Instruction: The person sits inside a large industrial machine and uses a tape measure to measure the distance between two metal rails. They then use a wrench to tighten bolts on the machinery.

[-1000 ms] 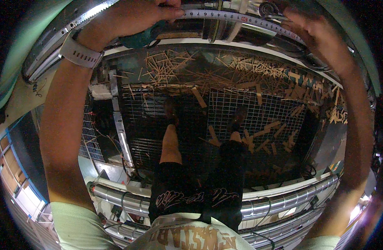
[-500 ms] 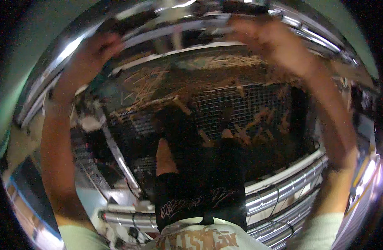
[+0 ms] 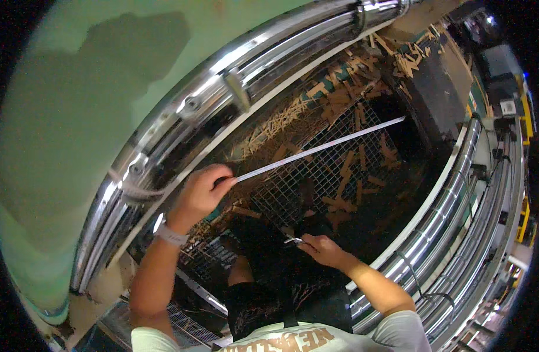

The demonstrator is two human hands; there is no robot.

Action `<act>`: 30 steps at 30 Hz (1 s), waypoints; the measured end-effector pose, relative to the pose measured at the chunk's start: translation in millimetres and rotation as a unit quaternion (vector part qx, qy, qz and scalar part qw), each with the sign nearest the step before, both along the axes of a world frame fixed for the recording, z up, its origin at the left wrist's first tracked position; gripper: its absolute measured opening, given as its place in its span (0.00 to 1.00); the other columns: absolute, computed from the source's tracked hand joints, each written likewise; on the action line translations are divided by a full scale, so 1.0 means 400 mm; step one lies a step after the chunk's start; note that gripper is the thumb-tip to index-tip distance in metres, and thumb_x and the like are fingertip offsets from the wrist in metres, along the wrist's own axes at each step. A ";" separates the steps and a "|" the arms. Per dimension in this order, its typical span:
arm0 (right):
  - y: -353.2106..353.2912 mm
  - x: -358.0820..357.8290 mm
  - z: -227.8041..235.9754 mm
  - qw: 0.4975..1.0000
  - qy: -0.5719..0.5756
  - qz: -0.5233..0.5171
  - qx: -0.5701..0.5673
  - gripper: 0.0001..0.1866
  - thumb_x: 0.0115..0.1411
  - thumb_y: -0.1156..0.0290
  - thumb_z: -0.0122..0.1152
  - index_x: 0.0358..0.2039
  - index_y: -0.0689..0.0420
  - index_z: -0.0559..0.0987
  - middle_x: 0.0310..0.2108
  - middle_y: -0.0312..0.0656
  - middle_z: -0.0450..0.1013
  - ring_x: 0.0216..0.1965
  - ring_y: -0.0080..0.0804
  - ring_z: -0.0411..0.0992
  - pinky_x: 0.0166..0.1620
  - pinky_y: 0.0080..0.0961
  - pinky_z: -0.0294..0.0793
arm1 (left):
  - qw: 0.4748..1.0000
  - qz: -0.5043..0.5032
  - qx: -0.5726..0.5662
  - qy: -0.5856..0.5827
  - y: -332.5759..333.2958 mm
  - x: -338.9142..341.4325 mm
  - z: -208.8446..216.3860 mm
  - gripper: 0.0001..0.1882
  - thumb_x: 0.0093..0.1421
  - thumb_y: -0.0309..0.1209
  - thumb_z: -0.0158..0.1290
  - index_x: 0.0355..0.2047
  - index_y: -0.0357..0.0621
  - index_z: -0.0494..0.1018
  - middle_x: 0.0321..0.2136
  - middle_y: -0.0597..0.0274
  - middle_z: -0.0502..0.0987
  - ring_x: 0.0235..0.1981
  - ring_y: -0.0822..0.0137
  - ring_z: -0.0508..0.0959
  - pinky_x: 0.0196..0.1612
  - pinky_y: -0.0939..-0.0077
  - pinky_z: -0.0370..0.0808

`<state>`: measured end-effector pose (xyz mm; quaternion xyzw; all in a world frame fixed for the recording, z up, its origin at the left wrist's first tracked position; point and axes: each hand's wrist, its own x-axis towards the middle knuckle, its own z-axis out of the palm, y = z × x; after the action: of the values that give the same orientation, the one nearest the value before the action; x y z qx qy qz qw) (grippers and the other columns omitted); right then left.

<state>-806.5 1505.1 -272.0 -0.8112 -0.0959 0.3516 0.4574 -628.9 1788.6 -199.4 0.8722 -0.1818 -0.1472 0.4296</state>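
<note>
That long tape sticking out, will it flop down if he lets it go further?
The tape probably stays fairly stiff: it juts out straight from the left hand with nothing under its far end. It looks thin and light, so further out it may buckle. Pushed sideways, it would likely bend, not break.

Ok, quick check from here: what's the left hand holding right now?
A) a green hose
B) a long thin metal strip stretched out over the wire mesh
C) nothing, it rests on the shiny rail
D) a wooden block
B: the left hand pinches one end of the metal strip, which reaches out over the wire mesh littered with wood scraps, while the right hand holds a small metal piece lower down.
</note>
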 end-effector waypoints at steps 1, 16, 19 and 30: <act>-0.029 0.023 0.004 0.999 0.017 -0.045 -0.004 0.12 0.58 0.62 0.49 0.33 0.58 0.68 0.19 0.53 0.67 0.23 0.53 0.68 0.24 0.39 0.65 | 1.000 -0.011 -0.013 -0.002 -0.071 0.040 -0.010 0.09 0.52 0.30 0.52 0.25 0.36 0.68 0.20 0.53 0.68 0.19 0.60 0.68 0.23 0.71 0.63; -0.574 0.715 -0.036 0.869 -0.091 -0.466 0.138 0.16 0.62 0.55 0.40 0.26 0.55 0.66 0.12 0.33 0.60 0.12 0.22 0.58 0.18 0.17 0.58 | 0.978 0.159 0.116 -0.075 -0.332 0.328 0.028 0.06 0.56 0.30 0.48 0.27 0.39 0.68 0.17 0.52 0.69 0.18 0.56 0.70 0.22 0.70 0.65; -0.646 0.913 -0.038 0.783 -0.139 -0.572 0.204 0.18 0.61 0.54 0.40 0.25 0.55 0.65 0.14 0.36 0.61 0.13 0.24 0.60 0.19 0.22 0.62 | 0.973 0.157 0.138 -0.097 -0.352 0.334 0.037 0.06 0.55 0.29 0.49 0.26 0.39 0.67 0.18 0.51 0.70 0.19 0.52 0.70 0.22 0.68 0.65; -0.763 1.462 0.037 0.790 -0.320 -0.523 0.015 0.22 0.61 0.55 0.39 0.37 0.64 0.70 0.30 0.48 0.69 0.31 0.36 0.67 0.36 0.30 0.65 | 0.963 0.177 0.132 -0.155 -0.374 0.356 0.012 0.03 0.53 0.26 0.50 0.26 0.40 0.69 0.20 0.49 0.69 0.19 0.51 0.70 0.20 0.66 0.65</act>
<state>-221.6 1199.7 -257.4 -0.7964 0.1968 -0.2221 0.5270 -486.6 1639.2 -194.7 0.9516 -0.0676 0.0458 0.2962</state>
